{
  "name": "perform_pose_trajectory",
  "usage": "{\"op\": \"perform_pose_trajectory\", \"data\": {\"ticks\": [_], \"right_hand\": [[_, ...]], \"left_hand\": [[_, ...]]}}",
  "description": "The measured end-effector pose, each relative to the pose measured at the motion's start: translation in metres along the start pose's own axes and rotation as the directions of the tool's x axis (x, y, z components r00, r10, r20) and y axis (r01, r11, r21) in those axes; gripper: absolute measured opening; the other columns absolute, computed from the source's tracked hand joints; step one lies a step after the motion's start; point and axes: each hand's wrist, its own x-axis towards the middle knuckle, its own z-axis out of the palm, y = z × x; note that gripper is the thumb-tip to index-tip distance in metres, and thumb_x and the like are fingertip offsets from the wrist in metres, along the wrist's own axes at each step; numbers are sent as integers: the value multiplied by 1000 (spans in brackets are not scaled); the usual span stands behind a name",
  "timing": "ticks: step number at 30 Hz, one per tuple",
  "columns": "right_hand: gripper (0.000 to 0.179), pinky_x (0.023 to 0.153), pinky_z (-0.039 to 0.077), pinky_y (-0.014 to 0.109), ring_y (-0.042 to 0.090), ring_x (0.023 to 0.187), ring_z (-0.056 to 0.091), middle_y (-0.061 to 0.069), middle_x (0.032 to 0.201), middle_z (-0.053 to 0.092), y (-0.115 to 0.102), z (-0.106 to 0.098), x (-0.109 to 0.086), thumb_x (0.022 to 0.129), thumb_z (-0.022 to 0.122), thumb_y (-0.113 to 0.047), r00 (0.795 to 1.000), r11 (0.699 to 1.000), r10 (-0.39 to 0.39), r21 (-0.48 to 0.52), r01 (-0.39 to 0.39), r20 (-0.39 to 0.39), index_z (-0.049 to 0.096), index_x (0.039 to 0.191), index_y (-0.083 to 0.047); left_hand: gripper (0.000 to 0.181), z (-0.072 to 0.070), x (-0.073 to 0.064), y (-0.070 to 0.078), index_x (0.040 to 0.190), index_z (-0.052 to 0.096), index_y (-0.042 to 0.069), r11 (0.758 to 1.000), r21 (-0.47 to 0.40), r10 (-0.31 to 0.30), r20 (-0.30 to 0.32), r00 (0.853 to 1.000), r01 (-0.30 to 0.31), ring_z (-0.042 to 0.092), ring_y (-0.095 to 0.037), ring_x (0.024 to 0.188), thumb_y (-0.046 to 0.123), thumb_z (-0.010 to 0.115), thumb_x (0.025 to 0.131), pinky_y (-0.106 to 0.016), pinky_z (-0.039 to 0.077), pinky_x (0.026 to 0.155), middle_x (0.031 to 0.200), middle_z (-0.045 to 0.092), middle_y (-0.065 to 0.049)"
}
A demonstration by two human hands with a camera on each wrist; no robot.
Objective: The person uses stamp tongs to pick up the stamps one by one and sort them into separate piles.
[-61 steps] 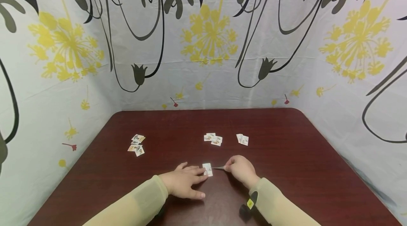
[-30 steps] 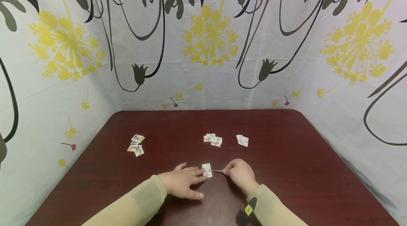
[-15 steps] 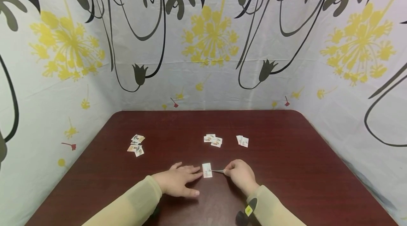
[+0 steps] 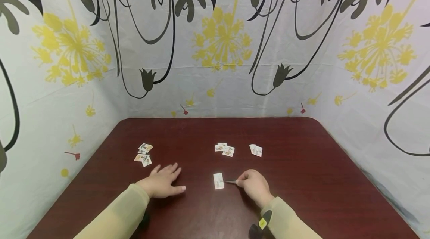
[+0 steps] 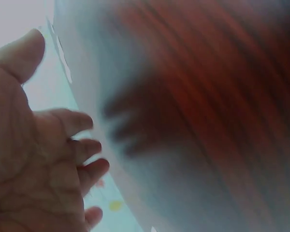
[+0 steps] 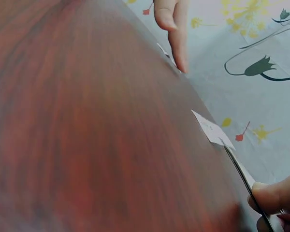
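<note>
My right hand (image 4: 254,186) pinches a pair of thin metal tweezers (image 4: 230,182) between thumb and fingers. The tweezers' tips meet the right edge of a small white printed card (image 4: 218,181) at the middle front. In the right wrist view the card (image 6: 211,130) looks tilted at the end of the tweezers (image 6: 242,176); whether it is fully off the table I cannot tell. My left hand (image 4: 161,181) is spread, palm down, over the table left of the card. The left wrist view shows this hand (image 5: 38,145) holding nothing, its shadow on the tabletop.
On the dark red table (image 4: 302,194), a group of small cards (image 4: 146,161) lies at the left, beyond my left hand. Further cards (image 4: 228,151) lie at the back middle, and a small overlapping group (image 4: 257,151) lies right of them. Patterned cloth (image 4: 215,93) surrounds the table.
My left hand, whose fingertips rested on the card's left side, has lifted off it and moved left. My right hand with the tweezers has stayed almost in place at the card's right edge.
</note>
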Motion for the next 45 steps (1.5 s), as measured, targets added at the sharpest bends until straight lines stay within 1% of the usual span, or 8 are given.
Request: {"op": "perform_pose_trajectory", "data": {"ticks": [3,7,12,17,23,30,39,45], "right_hand": [[12,67,42,34,12,71,53,-6,78,61,1,-3,1,78,76,-19,1000,1000,4,26,-4,-3,68,68,-18],[11,65,41,32,13,71,52,-5,77,62,4,-11,4,78,76,-18,999,997,29,65,-28,-17,69,69,-17],[9,67,40,32,15,74,53,-4,79,63,14,-22,12,79,74,-19,997,994,68,91,-64,-45,70,71,-16],[8,71,41,34,18,81,56,-1,84,66,27,-36,23,81,71,-20,992,992,99,93,-91,-84,72,74,-16],[10,71,39,34,24,88,57,4,94,68,42,-54,33,83,69,-21,978,979,166,138,-148,-128,73,82,-12],[17,67,38,35,27,86,55,10,97,66,55,-66,40,85,67,-22,958,962,231,187,-199,-168,72,90,-6],[19,71,38,40,29,85,58,12,92,68,65,-68,45,88,65,-22,928,962,259,156,-224,-269,72,92,-5],[21,83,35,51,31,89,58,11,90,69,70,-69,45,90,63,-24,921,966,256,104,-235,-293,72,92,-5]], "left_hand": [[82,-1,-4,-12,145,39,-2,996,8,-89,-16,996,89,26,-38,141,60,51,92,-62,10,110,153,28,-22],[85,-2,-8,-24,143,38,-7,984,-7,-176,-23,984,176,22,-44,140,59,50,92,-65,5,109,152,25,-29],[87,-1,-12,-34,142,38,-9,972,1,-234,-42,971,235,21,-48,139,61,50,91,-64,4,110,149,26,-34],[87,-3,-14,-39,142,38,-10,964,-8,-266,-53,963,266,21,-50,138,60,51,92,-65,5,109,147,25,-37],[87,-5,-13,-41,141,38,-11,963,-22,-271,-36,962,270,25,-51,136,59,51,92,-65,7,109,145,28,-38],[86,-3,-11,-43,140,39,-11,967,-27,-255,-42,966,254,28,-50,135,59,51,92,-64,9,109,144,30,-38],[85,-5,-11,-46,141,38,-12,966,-47,-257,-61,965,254,25,-51,136,57,51,93,-64,10,109,145,27,-39],[85,-6,-10,-45,140,37,-13,968,-45,-250,-53,967,248,26,-50,136,56,50,94,-63,11,109,144,30,-38]]}}
